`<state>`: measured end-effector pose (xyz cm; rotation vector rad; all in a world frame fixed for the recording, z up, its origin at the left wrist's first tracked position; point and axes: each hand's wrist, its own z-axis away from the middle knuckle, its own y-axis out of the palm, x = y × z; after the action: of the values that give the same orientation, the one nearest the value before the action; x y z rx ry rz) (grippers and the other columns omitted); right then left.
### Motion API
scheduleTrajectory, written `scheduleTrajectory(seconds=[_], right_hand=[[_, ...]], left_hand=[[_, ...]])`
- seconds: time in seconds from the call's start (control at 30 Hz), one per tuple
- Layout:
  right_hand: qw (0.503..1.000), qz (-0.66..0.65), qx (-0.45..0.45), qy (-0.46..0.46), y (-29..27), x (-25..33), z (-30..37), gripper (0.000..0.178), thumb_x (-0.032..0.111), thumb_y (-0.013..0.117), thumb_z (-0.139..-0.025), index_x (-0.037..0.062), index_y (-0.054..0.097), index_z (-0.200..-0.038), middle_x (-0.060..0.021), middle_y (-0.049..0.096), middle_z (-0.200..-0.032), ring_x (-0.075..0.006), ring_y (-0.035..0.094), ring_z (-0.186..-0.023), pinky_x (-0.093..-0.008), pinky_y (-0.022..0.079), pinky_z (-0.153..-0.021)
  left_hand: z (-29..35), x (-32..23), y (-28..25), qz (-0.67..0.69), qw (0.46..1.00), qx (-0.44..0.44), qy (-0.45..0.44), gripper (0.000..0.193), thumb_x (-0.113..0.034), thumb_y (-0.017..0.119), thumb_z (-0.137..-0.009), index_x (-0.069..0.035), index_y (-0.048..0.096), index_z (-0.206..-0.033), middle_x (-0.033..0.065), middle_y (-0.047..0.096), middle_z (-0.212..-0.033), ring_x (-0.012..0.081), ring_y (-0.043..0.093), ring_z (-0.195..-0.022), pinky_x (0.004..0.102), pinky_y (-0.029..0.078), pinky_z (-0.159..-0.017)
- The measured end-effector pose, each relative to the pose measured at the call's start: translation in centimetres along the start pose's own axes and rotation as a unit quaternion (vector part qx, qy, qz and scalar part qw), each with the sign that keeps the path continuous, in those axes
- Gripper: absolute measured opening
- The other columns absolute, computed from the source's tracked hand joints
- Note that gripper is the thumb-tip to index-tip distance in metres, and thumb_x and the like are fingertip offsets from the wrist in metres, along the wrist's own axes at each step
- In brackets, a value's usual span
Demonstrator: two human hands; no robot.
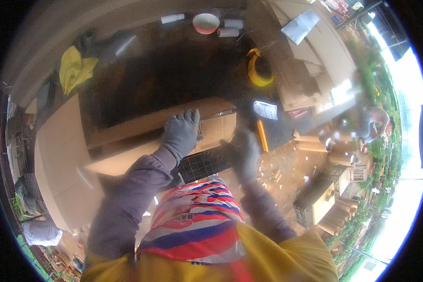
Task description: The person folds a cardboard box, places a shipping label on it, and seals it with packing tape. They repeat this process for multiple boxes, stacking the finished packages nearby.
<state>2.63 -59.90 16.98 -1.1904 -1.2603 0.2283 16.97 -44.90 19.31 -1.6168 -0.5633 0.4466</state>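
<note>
A long, narrow brown cardboard box [216,130] lies across the dark table in front of me, partly folded, with a flap along its near side. My left hand [181,134], in a grey glove, grips its upper edge near the middle, fingers curled over the cardboard. My right hand [245,155], also gloved in grey, is smeared by motion just beyond the box's right end; whether it holds anything is unclear. Below the box shows a black mat with grid lines [199,167]. Right of it lie an orange-yellow stick-like thing [262,136] and a white printed label [265,110].
Far on the table are a red-and-white bowl [206,23], white cylinders [228,32], a yellow cloth-like thing [75,68] and a curved yellow thing [260,75]. Flat cardboard [61,164] stands left. A crate [310,209] sits on the scrap-strewn floor; a person [376,123] is at right.
</note>
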Motion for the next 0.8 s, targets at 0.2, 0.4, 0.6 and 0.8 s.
scheduleTrajectory(seconds=[0.2, 0.4, 0.6, 0.8], right_hand=[[0.939, 0.024, 0.108, -0.326, -1.3, -1.2, -14.1, 0.049, 0.020, 0.079, -0.072, 0.0056, 0.067, -0.117, -0.0146, 0.071, -0.100, -0.0339, 0.065, -0.102, -0.0413, 0.050, -0.092], [0.947, -0.117, 0.199, -0.224, -0.1, -7.3, -17.0, 0.036, 0.014, 0.069, -0.085, 0.0034, 0.064, -0.119, -0.0118, 0.069, -0.107, -0.0221, 0.066, -0.094, -0.0330, 0.054, -0.080], [0.996, 0.012, 0.073, -0.041, 0.2, -14.5, -25.1, 0.035, 0.020, 0.058, -0.096, 0.0009, 0.059, -0.126, -0.0100, 0.066, -0.106, -0.0197, 0.064, -0.091, -0.0312, 0.055, -0.078], [0.992, -0.046, 0.077, -0.090, -0.1, -13.1, -28.7, 0.036, 0.018, 0.061, -0.094, 0.0008, 0.060, -0.125, -0.0111, 0.066, -0.106, -0.0163, 0.063, -0.091, -0.0285, 0.053, -0.078]], left_hand=[[-1.9, -1.4, 0.2, 0.029, 0.997, 0.032, -0.057, 0.062, -0.047, 0.071, -0.077, -0.004, 0.054, -0.117, 0.0127, 0.064, -0.097, 0.0253, 0.064, -0.087, 0.0398, 0.049, -0.073], [-3.2, -4.3, 0.3, 0.004, 0.995, -0.018, -0.096, 0.055, -0.046, 0.063, -0.083, -0.006, 0.053, -0.120, 0.0112, 0.063, -0.102, 0.0246, 0.062, -0.087, 0.0398, 0.048, -0.072], [-2.7, -4.6, 1.2, 0.030, 0.992, -0.023, -0.123, 0.058, -0.045, 0.063, -0.083, -0.007, 0.051, -0.126, 0.0075, 0.061, -0.109, 0.0226, 0.060, -0.097, 0.0406, 0.047, -0.076], [-3.0, -5.0, 0.2, -0.030, 0.992, -0.012, -0.126, 0.057, -0.045, 0.063, -0.084, -0.007, 0.052, -0.126, 0.0050, 0.060, -0.112, 0.0218, 0.060, -0.099, 0.0400, 0.048, -0.077]])
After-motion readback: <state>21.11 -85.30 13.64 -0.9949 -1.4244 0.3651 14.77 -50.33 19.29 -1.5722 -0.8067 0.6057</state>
